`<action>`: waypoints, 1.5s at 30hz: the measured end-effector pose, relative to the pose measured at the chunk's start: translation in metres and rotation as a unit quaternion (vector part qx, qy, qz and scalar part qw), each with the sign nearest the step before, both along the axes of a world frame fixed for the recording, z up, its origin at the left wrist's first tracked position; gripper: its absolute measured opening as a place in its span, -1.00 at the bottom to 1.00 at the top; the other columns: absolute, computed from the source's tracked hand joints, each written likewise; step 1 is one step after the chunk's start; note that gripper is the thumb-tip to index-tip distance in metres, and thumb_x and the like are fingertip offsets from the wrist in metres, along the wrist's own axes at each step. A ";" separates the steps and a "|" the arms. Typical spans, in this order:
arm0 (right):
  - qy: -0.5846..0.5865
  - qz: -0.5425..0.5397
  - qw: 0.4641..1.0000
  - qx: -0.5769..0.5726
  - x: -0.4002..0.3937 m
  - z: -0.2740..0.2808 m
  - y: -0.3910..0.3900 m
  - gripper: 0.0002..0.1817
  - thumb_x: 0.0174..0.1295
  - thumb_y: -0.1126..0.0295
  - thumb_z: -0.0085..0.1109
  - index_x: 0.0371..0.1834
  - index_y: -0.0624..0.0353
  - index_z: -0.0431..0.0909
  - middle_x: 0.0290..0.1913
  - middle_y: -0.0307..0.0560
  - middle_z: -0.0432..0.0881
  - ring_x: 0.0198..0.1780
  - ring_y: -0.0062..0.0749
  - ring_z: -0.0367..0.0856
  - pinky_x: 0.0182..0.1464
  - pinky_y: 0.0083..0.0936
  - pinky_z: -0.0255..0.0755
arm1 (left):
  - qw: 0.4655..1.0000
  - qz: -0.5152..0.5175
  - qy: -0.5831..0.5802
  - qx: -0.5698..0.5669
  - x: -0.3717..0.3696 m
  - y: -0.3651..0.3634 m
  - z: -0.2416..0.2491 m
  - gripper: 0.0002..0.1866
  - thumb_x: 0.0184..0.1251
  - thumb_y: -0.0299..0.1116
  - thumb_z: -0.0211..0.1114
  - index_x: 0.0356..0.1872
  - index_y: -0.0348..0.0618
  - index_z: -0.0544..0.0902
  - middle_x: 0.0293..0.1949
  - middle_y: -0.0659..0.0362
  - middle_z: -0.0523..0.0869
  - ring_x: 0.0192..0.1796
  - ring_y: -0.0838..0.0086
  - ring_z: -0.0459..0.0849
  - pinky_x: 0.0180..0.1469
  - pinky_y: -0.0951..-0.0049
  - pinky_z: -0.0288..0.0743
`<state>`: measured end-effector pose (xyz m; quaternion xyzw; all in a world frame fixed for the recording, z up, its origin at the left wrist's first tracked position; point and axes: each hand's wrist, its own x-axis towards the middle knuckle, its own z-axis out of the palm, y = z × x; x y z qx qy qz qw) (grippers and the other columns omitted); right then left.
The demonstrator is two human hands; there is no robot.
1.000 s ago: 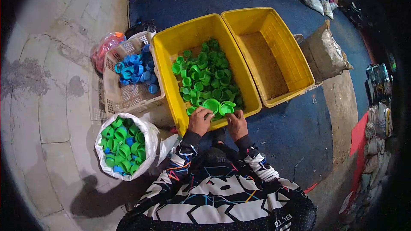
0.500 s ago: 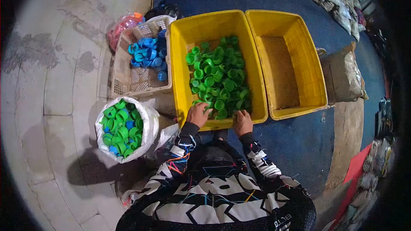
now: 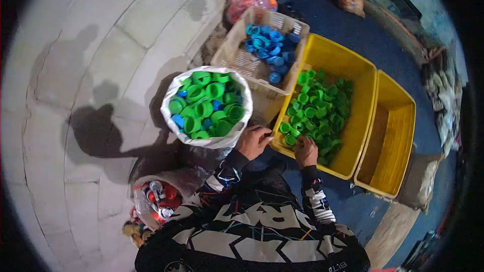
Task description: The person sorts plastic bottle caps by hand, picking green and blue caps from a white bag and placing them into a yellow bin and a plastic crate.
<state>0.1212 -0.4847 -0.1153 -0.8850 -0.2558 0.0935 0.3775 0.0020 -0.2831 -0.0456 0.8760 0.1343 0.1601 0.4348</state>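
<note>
Green plastic caps (image 3: 322, 111) lie heaped in the near yellow tub (image 3: 348, 166). At that tub's front edge, my right hand (image 3: 306, 152) is closed with its fingertips down by the caps; whatever it grips is hidden. My left hand (image 3: 254, 142) is between the tub's near-left corner and the white sack (image 3: 241, 133), its bent fingers apart and no object visible in them. More green caps (image 3: 204, 103), with a few blue ones among them, fill the sack to near its rim.
Blue caps (image 3: 267, 43) sit in a pale plastic crate (image 3: 237, 65) behind the sack. Right of the near tub stands a second yellow tub (image 3: 385, 136). A clear bag with red and white pieces (image 3: 161, 199) is at lower left, and a reddish bag (image 3: 247, 5) lies beyond the crate.
The view has swung left, so tubs and sack appear farther right. My left hand has left the tub's caps and moved toward the sack. My right hand remains at the tub's front.
</note>
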 end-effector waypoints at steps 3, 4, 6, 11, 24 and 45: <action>-0.076 0.061 0.994 0.059 -0.015 0.017 0.056 -0.83 0.10 0.48 0.18 -0.22 0.20 0.62 -0.36 0.10 0.62 -0.32 -0.02 0.62 -0.25 -0.23 0.51 | 0.996 0.083 -0.001 -0.014 -0.040 0.033 0.031 -0.80 0.18 -0.34 0.36 -0.25 -0.23 0.64 -0.32 -0.01 0.67 -0.24 0.07 0.64 -0.18 0.18 0.48; -0.093 0.088 0.988 0.081 -0.020 0.026 0.076 -0.84 0.11 0.48 0.21 -0.24 0.23 0.63 -0.40 0.08 0.63 -0.37 -0.09 0.64 -0.26 -0.28 0.53 | 0.994 0.109 0.008 0.000 -0.053 0.045 0.039 -0.80 0.17 -0.34 0.36 -0.25 -0.23 0.64 -0.32 -0.01 0.67 -0.21 0.06 0.63 -0.16 0.17 0.47; -0.090 0.129 0.982 0.101 -0.033 0.043 0.113 -0.84 0.11 0.46 0.20 -0.23 0.20 0.63 -0.36 0.10 0.62 -0.31 0.02 0.61 -0.23 -0.21 0.51 | 0.985 0.145 -0.011 0.097 -0.078 0.075 0.035 -0.78 0.14 -0.32 0.40 -0.24 -0.19 0.64 -0.30 0.00 0.67 -0.15 0.04 0.60 -0.12 0.13 0.45; -0.091 0.180 0.973 0.111 -0.064 0.058 0.185 -0.83 0.09 0.45 0.21 -0.23 0.18 0.62 -0.27 0.14 0.62 -0.19 0.13 0.58 -0.16 -0.15 0.50 | 0.952 0.253 0.006 0.172 -0.117 0.126 0.038 -0.77 0.15 -0.29 0.42 -0.23 -0.15 0.63 -0.29 0.02 0.65 -0.18 0.05 0.58 -0.12 0.07 0.43; -0.043 0.163 0.978 0.121 -0.107 0.070 0.193 -0.78 0.05 0.53 0.24 -0.19 0.25 0.63 -0.33 0.08 0.61 -0.28 0.02 0.61 -0.24 -0.21 0.51 | 0.939 0.221 0.246 0.096 -0.049 0.193 0.002 -0.46 -0.04 -0.38 0.52 -0.11 -0.24 0.37 -0.24 -0.07 0.71 -0.12 -0.05 0.66 -0.15 -0.02 0.52; 0.072 0.302 0.928 0.204 -0.088 0.107 0.244 -0.12 -0.11 0.45 0.46 0.36 0.23 0.21 0.18 0.21 0.44 0.22 0.12 0.39 0.24 -0.21 0.31 | 0.956 0.229 -0.070 -0.172 -0.126 0.185 0.038 -0.65 0.17 -0.47 0.37 -0.12 -0.22 0.39 -0.24 0.16 0.57 -0.36 0.54 0.57 -0.30 0.52 0.46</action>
